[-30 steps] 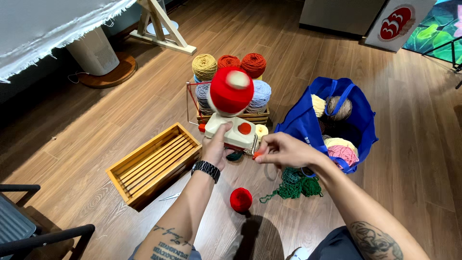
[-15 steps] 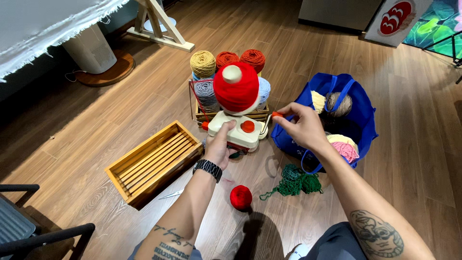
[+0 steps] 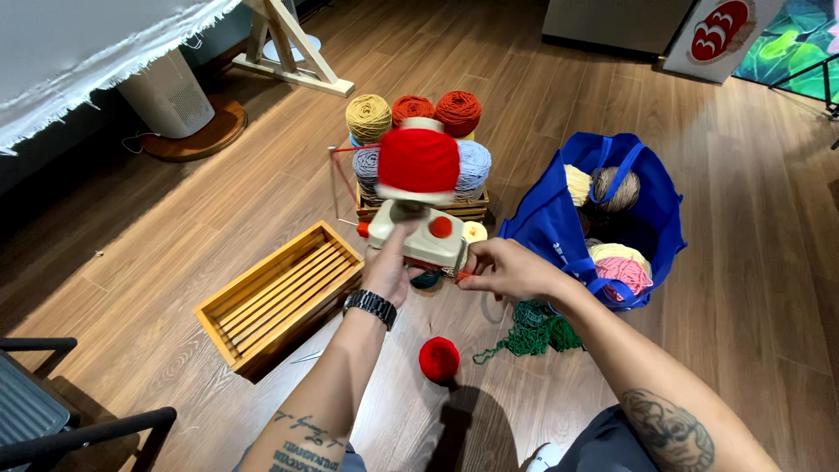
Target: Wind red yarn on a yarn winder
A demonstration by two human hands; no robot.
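The left hand (image 3: 391,267), a dark watch at its wrist, is closed around the base of a cream yarn winder (image 3: 418,238), holding it up above the wooden floor (image 3: 743,350). A thick cake of red yarn (image 3: 418,163) sits on top of the winder, slightly blurred. The right hand (image 3: 507,267) is at the winder's right side, fingers pinched shut on a small red-orange handle (image 3: 461,276).

Just behind the winder, a slatted wooden crate (image 3: 463,210) carries stacked yarn balls: mustard, rust, orange, grey and pale blue. To the left on the floor lies an empty slatted wooden tray (image 3: 278,297). Below the hands, a small red yarn ball (image 3: 439,358) rests on the floor, with a loose tangle of green yarn (image 3: 533,328) beside it. To the right stands a blue tote bag (image 3: 559,227) holding cream, brown and pink yarn.
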